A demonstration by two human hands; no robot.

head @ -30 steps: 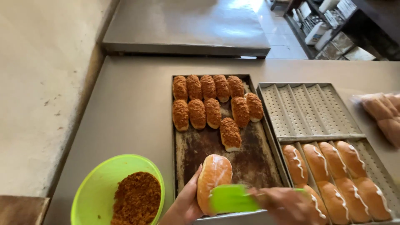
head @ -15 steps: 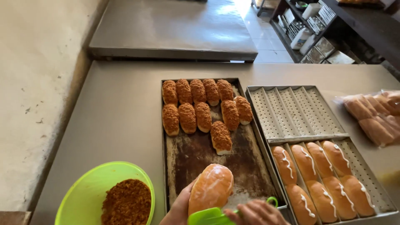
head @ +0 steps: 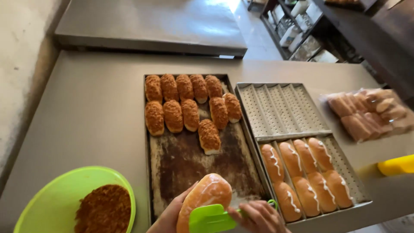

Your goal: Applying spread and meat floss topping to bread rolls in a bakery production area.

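the left hand (head: 170, 215) grips a plain golden bread roll (head: 203, 199) from below, holding it above the near end of the dark baking tray (head: 189, 159). the right hand (head: 258, 217) is closed around the handle of a green spatula (head: 210, 218), whose blade lies against the lower side of the roll. the step in hand appears to be spreading onto the roll. a green bowl (head: 56, 194) of brown crumbs (head: 103, 209) stands to the left, so the next move likely calls for carrying the roll over to it without dropping it. coated rolls (head: 189, 103) fill the tray's far end; rolls with white lines (head: 306, 172) lie in the ridged tray (head: 280, 108) to the right.
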